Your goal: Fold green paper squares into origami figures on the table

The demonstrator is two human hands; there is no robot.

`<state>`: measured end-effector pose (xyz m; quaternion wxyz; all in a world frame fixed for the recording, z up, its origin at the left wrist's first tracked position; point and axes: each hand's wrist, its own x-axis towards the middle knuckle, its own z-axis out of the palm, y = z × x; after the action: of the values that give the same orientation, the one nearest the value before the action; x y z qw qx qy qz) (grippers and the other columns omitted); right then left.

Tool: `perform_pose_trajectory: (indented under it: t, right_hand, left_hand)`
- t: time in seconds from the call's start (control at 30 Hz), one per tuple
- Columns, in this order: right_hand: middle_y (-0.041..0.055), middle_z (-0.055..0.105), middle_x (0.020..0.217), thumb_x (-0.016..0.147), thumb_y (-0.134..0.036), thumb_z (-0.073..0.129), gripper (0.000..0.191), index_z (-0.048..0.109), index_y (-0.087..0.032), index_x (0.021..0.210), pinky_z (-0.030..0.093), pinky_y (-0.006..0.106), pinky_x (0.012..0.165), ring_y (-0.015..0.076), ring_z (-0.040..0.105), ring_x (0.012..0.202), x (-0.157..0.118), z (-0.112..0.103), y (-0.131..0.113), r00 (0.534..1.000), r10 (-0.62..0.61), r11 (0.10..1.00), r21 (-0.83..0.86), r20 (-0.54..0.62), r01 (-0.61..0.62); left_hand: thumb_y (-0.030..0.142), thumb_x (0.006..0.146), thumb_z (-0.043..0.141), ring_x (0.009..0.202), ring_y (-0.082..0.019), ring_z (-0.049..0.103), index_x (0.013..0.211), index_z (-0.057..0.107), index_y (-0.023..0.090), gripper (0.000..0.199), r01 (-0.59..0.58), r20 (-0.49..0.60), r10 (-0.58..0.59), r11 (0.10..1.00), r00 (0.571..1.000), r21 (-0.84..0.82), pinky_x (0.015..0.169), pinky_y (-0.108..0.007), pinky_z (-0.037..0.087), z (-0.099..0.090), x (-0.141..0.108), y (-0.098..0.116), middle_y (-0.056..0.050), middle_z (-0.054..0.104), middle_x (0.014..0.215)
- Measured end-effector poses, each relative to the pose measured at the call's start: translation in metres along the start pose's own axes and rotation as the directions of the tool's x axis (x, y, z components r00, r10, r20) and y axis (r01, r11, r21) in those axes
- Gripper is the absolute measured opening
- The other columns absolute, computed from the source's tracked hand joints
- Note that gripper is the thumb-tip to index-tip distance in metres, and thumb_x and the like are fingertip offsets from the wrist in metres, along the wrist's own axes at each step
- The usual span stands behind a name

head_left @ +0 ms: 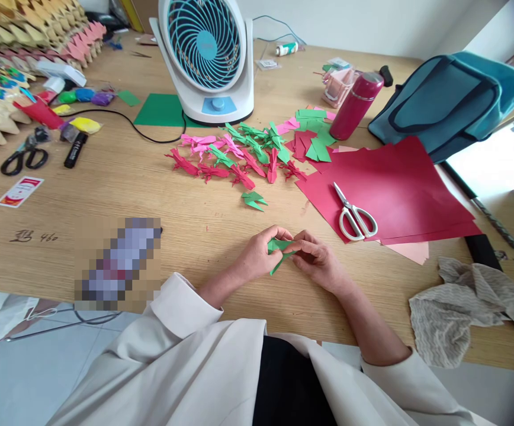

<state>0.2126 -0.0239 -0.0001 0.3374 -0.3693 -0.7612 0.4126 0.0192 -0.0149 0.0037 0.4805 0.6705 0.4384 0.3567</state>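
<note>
Near the front edge of the wooden table (195,204), my left hand (261,254) pinches a small folded green paper (277,244). My right hand (314,258) grips the same paper from the right, its fingertips close to those of my left hand. One pointed green end hangs down between the hands. Just beyond them lies another folded green piece (254,200). Farther back is a pile of folded red, pink and green paper figures (239,154).
White-handled scissors (357,219) rest on red paper sheets (399,189) at the right. Behind stand a fan (215,65), a red bottle (356,106) and a teal bag (443,106). A cloth (447,313) lies front right, black scissors (23,157) at the left.
</note>
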Motion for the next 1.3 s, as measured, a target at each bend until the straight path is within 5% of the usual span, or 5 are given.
perform_pose_trajectory:
  t: [0.63,0.87,1.3]
  right_hand:
    - [0.0049,0.06,0.096,0.091,-0.02,0.062,0.01,0.069,-0.023,0.097,0.048,0.031,0.072,0.0173,0.061,0.084,-0.0005,-0.0022,-0.0028,0.997,0.053,0.999,0.009,-0.048,-0.053]
    - [0.0042,0.059,0.091,0.092,-0.024,0.062,0.006,0.067,-0.022,0.091,0.045,0.029,0.065,0.0154,0.058,0.077,0.0002,-0.0019,-0.0036,0.995,0.064,0.998,0.001,-0.079,-0.064]
    - [0.0021,0.06,0.083,0.094,-0.029,0.058,0.008,0.062,-0.023,0.096,0.043,0.03,0.062,0.0148,0.053,0.069,-0.0005,-0.0012,-0.0021,0.983,0.117,0.993,0.023,-0.142,-0.115]
  left_hand:
    - [0.002,0.076,0.049,0.097,-0.016,0.064,0.101,0.061,0.017,0.031,-0.016,0.0,0.016,0.998,1.0,0.058,0.089,-0.027,0.048,-0.0012,-0.0017,0.0042,-0.003,0.068,0.099]
    - [0.021,0.079,0.069,0.097,-0.019,0.063,0.1,0.06,0.018,0.022,-0.086,-0.002,0.087,0.986,0.996,0.14,0.089,-0.03,0.048,0.0003,-0.0023,0.0077,-0.004,0.068,0.101]
    - [0.003,0.078,0.058,0.1,-0.018,0.062,0.102,0.056,0.019,0.029,-0.173,-0.029,0.187,0.949,0.982,0.263,0.092,-0.03,0.049,0.0037,-0.0045,0.0026,-0.004,0.065,0.103]
